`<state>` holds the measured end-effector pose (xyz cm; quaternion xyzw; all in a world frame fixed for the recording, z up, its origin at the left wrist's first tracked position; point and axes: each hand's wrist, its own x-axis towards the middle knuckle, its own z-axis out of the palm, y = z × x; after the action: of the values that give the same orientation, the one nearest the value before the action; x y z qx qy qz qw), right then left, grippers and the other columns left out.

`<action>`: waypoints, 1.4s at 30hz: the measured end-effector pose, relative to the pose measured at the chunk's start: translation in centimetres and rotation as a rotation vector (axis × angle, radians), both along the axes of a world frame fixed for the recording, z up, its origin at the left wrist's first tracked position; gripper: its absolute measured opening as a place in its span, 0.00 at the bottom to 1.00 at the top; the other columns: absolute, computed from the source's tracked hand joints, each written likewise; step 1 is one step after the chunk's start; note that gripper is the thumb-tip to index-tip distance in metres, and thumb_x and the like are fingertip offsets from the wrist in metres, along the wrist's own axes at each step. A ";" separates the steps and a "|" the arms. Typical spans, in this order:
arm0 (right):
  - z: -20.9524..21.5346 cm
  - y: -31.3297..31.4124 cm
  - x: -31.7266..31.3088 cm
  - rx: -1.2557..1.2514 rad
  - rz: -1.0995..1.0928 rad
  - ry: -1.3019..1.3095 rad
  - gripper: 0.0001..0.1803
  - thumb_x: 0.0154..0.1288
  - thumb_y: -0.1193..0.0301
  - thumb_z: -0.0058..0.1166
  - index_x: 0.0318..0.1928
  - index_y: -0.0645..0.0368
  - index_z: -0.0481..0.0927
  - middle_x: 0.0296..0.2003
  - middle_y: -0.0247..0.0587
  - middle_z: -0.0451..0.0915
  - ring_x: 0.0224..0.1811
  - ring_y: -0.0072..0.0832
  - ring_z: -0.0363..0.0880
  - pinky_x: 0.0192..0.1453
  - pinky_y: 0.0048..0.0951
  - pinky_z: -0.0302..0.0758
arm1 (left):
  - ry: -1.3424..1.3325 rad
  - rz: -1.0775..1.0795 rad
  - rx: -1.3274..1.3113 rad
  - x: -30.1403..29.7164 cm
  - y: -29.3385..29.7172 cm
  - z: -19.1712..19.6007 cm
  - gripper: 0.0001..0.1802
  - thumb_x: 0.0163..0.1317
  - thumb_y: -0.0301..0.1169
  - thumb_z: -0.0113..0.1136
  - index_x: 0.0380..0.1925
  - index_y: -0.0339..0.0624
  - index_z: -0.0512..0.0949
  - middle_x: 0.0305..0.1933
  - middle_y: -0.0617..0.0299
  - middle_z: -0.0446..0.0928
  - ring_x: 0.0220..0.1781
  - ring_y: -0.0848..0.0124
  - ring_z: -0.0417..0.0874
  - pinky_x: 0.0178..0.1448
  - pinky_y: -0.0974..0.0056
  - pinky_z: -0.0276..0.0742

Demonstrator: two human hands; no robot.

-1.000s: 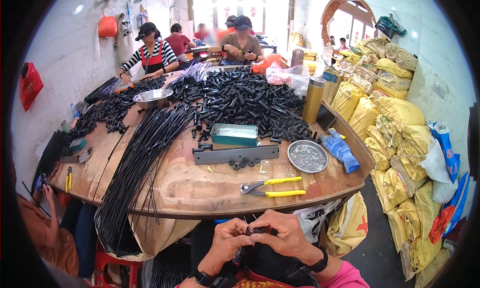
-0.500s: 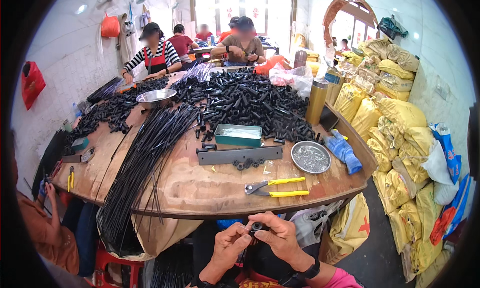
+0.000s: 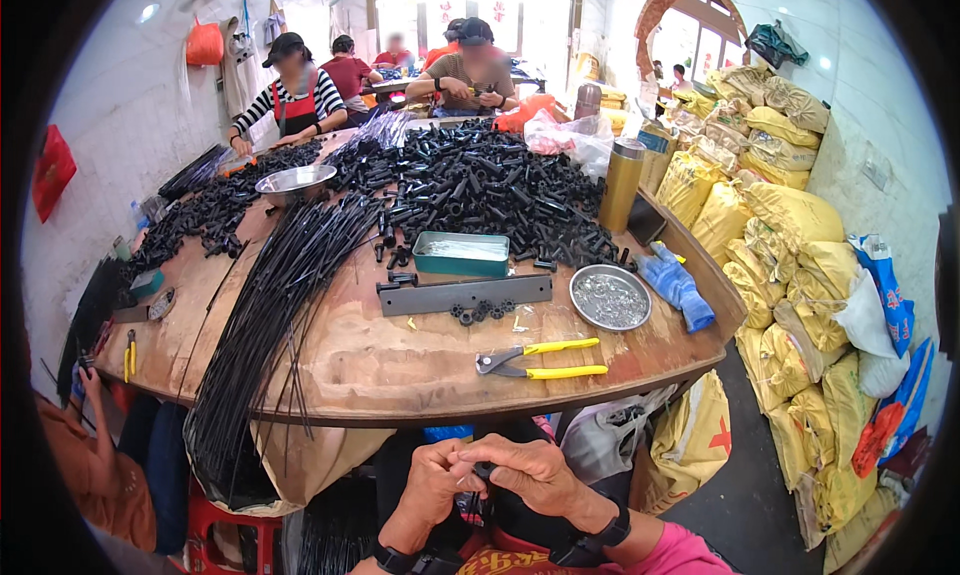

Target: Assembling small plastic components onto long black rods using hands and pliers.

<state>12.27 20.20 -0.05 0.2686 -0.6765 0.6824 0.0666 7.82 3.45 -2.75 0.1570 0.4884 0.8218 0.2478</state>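
Both hands are together in front of me, just below the table's near edge. My left hand [image 3: 440, 483] is closed, thumb and fingers pinched near the other hand's fingertips; whatever it grips is hidden. My right hand [image 3: 535, 475] curls over a small black tubular part [image 3: 484, 470], with its forefinger stretched across to the left fingers. Most of that part is covered by the fingers. On the table beyond lie yellow-handled cutting pliers [image 3: 538, 359], a grey metal bar [image 3: 466, 295] with several small black rings [image 3: 482, 312] against it, and a green tray [image 3: 461, 254] of thin pale pieces.
A big heap of black tubular parts [image 3: 490, 190] covers the table's middle. Long black rods [image 3: 285, 305] hang over the near edge at left. A metal dish [image 3: 610, 298], blue glove [image 3: 675, 287] and gold flask [image 3: 622, 185] stand right. Yellow sacks [image 3: 790, 215] line the wall. Co-workers sit around.
My hands have drawn closer together and turned, the right forefinger now reaching across. The black part, its round end showing before, is now mostly covered. The view has shifted slightly.
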 end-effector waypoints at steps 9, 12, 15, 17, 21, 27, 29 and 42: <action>0.3 0.0 -0.5 -0.285 -0.030 -0.078 0.12 0.60 0.77 0.55 0.44 0.68 0.79 0.39 0.44 0.80 0.39 0.27 0.77 0.46 0.23 0.72 | 0.166 0.270 -0.252 1.0 1.2 0.6 0.16 0.44 0.22 0.72 0.28 0.36 0.72 0.26 0.60 0.76 0.31 0.75 0.81 0.38 0.69 0.80; 0.6 -0.4 -0.6 -0.344 -0.128 -0.131 0.10 0.54 0.80 0.60 0.40 0.67 0.81 0.36 0.42 0.80 0.38 0.24 0.76 0.44 0.21 0.72 | 0.320 0.471 -0.071 2.0 2.5 0.8 0.26 0.46 0.22 0.71 0.44 0.35 0.69 0.42 0.55 0.75 0.45 0.71 0.79 0.50 0.67 0.79; 1.1 -0.9 -0.9 -0.255 -0.252 -0.154 0.13 0.48 0.84 0.63 0.38 0.66 0.79 0.35 0.40 0.78 0.39 0.26 0.78 0.42 0.22 0.74 | 0.503 0.560 -0.046 3.2 4.2 1.2 0.29 0.47 0.22 0.70 0.50 0.36 0.68 0.45 0.53 0.74 0.49 0.69 0.77 0.50 0.66 0.78; 2.0 -2.2 -0.9 -0.169 -0.412 -0.206 0.19 0.46 0.81 0.67 0.40 0.64 0.76 0.34 0.37 0.78 0.37 0.22 0.77 0.41 0.20 0.73 | 0.612 0.630 -0.061 2.6 4.7 0.2 0.26 0.53 0.27 0.67 0.51 0.35 0.68 0.46 0.52 0.73 0.50 0.66 0.76 0.48 0.66 0.77; 3.1 -3.1 -1.3 0.213 -0.548 0.061 0.25 0.42 0.73 0.72 0.42 0.61 0.74 0.33 0.36 0.76 0.33 0.20 0.76 0.36 0.19 0.73 | 0.694 0.757 -0.229 2.0 4.2 0.0 0.20 0.63 0.37 0.55 0.48 0.34 0.71 0.45 0.57 0.72 0.45 0.71 0.74 0.47 0.68 0.72; 3.7 -1.5 -1.7 0.375 -0.209 0.194 0.33 0.49 0.66 0.68 0.55 0.64 0.72 0.40 0.45 0.74 0.33 0.28 0.77 0.34 0.26 0.76 | 0.544 0.737 -0.155 1.2 2.1 0.0 0.28 0.65 0.55 0.47 0.34 0.36 0.71 0.24 0.64 0.70 0.23 0.78 0.67 0.27 0.74 0.62; 3.4 -1.4 -2.0 0.433 -0.272 0.369 0.26 0.53 0.69 0.64 0.52 0.66 0.73 0.40 0.47 0.74 0.33 0.31 0.78 0.34 0.28 0.76 | 0.588 0.730 -0.164 1.0 1.9 0.6 0.28 0.65 0.55 0.47 0.33 0.36 0.69 0.24 0.65 0.68 0.22 0.80 0.65 0.25 0.74 0.60; 3.7 -0.5 -1.1 -0.008 -0.023 -0.482 0.11 0.66 0.67 0.52 0.30 0.63 0.77 0.21 0.28 0.74 0.21 0.13 0.70 0.23 0.18 0.65 | 0.656 0.567 -0.296 1.9 1.4 1.9 0.21 0.66 0.47 0.47 0.33 0.37 0.70 0.20 0.63 0.67 0.19 0.77 0.66 0.23 0.71 0.60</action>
<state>11.15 19.68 3.60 0.0898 -0.6733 0.7286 -0.0880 9.76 4.87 -0.83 0.2318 0.6770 0.6854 -0.1347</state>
